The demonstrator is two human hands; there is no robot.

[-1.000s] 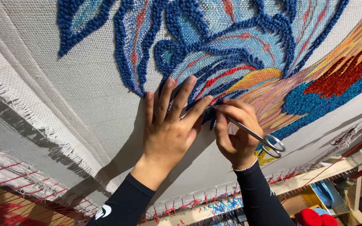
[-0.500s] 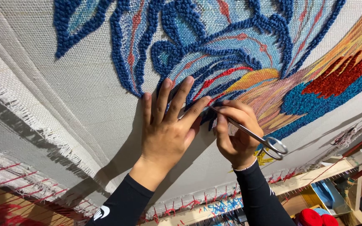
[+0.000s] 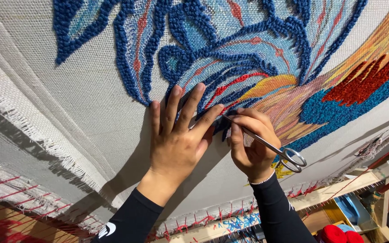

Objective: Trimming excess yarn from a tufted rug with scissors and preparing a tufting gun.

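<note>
On the stretched cloth, head view only:
Surface: pale woven backing cloth [image 3: 82,103] tight on a frame, frayed fringe along the lower left edge.
Design: tufted rug pattern [image 3: 248,49], thick dark blue loop outlines, pale blue fill, thin red lines, orange and red patch at right.
Left hand: left hand [image 3: 176,135] flat and spread wide on the cloth, fingers fanned, fingertips touching the blue loops at the lower tip of the pattern. Holds nothing, just presses.
Right hand: right hand [image 3: 251,144] curled narrow around metal scissors [image 3: 271,146], fingers pinched near the blades rather than through the rings. Ring handles stick out lower right, clear of the palm.
Scissor tip: points up-left to the yarn just beside the left index finger; blades mostly hidden by fingers, cannot tell if they are parted.
Work spot: dark blue loops at the bottom point of the pattern, between the two hands, touching both.
Step, judged: trimming or picking stray yarn at the outline edge, left hand bracing the cloth.
Next move calls for, judged: fine tip control, small snip only at loose ends, cloth kept taut, blade kept off the backing weave and off the left fingertips.
Sleeves: black, both arms.
Below frame: wooden rail [image 3: 338,191] with red thread ends, blue and red items underneath at lower right, too small to tell.
</note>
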